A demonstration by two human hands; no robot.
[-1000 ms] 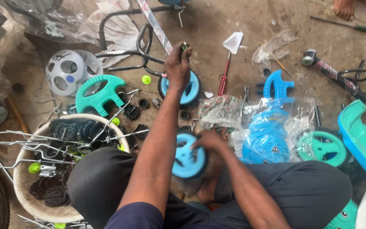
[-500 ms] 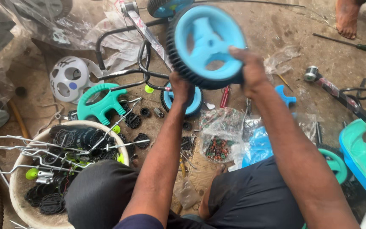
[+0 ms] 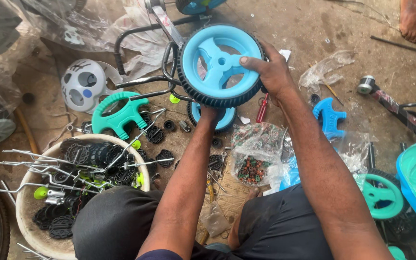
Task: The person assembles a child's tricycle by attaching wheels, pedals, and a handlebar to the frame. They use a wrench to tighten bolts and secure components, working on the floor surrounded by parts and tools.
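My right hand (image 3: 271, 72) grips the right rim of a blue plastic wheel with a black tread (image 3: 220, 65), thumb across its face. The wheel is held up over a black metal tube frame (image 3: 143, 79). My left hand (image 3: 209, 112) reaches under the wheel; only its wrist and heel show, and its fingers are hidden behind the wheel. A second blue wheel (image 3: 227, 118) lies on the ground just beneath.
A white tub (image 3: 27, 212) of metal rods and black parts sits lower left. Nearby lie a green handle piece (image 3: 116, 115), a white round panel (image 3: 83, 86), a bag of small parts (image 3: 253, 161), a red screwdriver (image 3: 262, 108), a teal wheel (image 3: 381, 195) and another person's foot (image 3: 414, 19).
The blue wheel was lifted from my lap by my right hand up to the frame. It now sits slightly lower and closer, with my left hand under it.
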